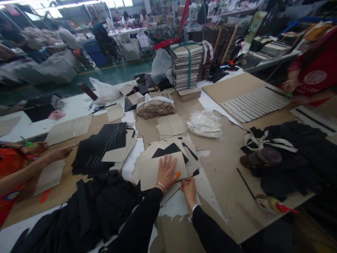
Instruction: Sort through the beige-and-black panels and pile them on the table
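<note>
My left hand (166,172) lies flat on a beige board panel (150,174), fingers spread, with an orange cover on its thumb. Close by, my right hand (189,191) has its fingers pinched at the panel's lower right corner; the fingertips are partly hidden. Under and behind this panel are more beige panels and a black piece (172,149), overlapping in a loose pile.
Black fabric (105,203) is heaped at left and right. A glue bottle (268,203) lies near the right edge. Beyond stand a plastic bag (205,123), a tied bundle (156,105) and a strapped stack (186,66). Co-workers' hands (59,153) work on both sides.
</note>
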The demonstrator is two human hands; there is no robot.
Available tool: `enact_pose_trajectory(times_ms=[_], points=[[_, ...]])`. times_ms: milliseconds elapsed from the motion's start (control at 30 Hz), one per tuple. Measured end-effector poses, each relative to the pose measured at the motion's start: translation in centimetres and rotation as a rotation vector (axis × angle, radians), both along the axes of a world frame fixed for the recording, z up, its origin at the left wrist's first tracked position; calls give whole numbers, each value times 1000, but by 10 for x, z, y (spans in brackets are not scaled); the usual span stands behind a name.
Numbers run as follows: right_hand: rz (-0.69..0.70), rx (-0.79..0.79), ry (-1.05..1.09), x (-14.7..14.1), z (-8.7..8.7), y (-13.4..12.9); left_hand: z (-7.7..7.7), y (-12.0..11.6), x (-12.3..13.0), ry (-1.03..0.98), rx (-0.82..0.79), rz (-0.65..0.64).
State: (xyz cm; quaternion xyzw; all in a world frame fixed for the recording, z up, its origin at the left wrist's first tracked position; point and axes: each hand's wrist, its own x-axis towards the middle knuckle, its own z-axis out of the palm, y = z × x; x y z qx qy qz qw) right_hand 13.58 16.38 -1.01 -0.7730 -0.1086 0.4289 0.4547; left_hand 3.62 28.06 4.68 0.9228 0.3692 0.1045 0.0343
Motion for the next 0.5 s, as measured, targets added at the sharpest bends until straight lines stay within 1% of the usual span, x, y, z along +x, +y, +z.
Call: enact_pose_trajectory(times_ms=[67,133,233,300,367,400,467,500], points=[[145,-68,-26,10,5,2,1,-3,-5,-2,-1,-3],[324,-117,-41,32,13,1,4,-3,-9,-11,-17,24],[605,-180,-43,85,29,2,14,1,-12,-25,-85,54],[722,-204,-70,124,41,14,23,5,-14,-41,-163,40],[735,-180,-137,157,52,42,32,11,-14,-121,-278,40],[709,-149,-178,169,56,61,36,17,-13,-220,-372,72],[611,-55,-252,185,58,108,41,38,-4,-498,-588,204],[554,-2,-277,187,56,133,42,54,3,-635,-678,288]])
